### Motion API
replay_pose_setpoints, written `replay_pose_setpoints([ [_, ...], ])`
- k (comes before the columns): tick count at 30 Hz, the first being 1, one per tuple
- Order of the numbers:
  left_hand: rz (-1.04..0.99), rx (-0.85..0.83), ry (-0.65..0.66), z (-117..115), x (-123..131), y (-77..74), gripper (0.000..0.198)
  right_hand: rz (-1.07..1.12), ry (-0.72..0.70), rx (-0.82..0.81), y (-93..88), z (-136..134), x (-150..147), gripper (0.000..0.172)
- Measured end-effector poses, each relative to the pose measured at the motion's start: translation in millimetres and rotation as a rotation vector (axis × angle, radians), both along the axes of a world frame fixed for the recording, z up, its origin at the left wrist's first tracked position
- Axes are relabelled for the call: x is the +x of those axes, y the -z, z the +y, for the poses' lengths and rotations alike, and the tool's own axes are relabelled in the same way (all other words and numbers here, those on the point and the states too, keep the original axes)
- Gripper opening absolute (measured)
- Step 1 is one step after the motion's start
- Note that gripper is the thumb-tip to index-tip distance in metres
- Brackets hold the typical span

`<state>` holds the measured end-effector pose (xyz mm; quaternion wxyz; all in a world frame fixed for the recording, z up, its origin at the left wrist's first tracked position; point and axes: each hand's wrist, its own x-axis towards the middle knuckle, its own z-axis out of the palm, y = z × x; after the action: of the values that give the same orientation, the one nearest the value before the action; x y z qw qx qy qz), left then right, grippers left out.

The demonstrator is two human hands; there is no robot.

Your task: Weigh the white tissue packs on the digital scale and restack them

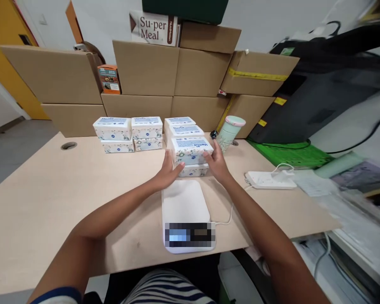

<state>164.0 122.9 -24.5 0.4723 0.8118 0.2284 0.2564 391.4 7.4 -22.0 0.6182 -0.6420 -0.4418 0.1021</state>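
Between my two hands is a white tissue pack (192, 158) with a floral print, on top of another tissue pack (194, 170) at the front of the right-hand stack. My left hand (168, 172) grips its left side, thumb across the front. On the opposite side my right hand (218, 164) presses with thumb and fingers. Whether the pack is lifted off the lower one I cannot tell. Just in front of the stack lies a white scale (185, 202), its display blurred out. More tissue packs (186, 130) stand directly behind the held one.
To the left, tissue packs (114, 131) stand two high. A pale green bottle (229, 133) is close beyond my right hand. A white power strip (270, 180) lies to the right, and the scale's cable (226, 221) curls beside it. Cardboard boxes (145, 71) line the back.
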Motion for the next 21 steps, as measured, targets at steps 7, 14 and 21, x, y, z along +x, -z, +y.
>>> replay_pose_setpoints([
  [7,0.012,0.098,-0.435,59,-74,25.4,0.135,-0.503,0.297,0.280,58.9,-41,34,0.089],
  [14,-0.347,0.116,-0.964,198,-141,-59.1,0.121,-0.791,0.592,0.633,12.2,-59,53,0.078],
  [21,-0.343,0.320,-0.944,240,-155,-39.5,0.092,-1.166,-0.363,0.028,-164.1,144,-130,0.064],
])
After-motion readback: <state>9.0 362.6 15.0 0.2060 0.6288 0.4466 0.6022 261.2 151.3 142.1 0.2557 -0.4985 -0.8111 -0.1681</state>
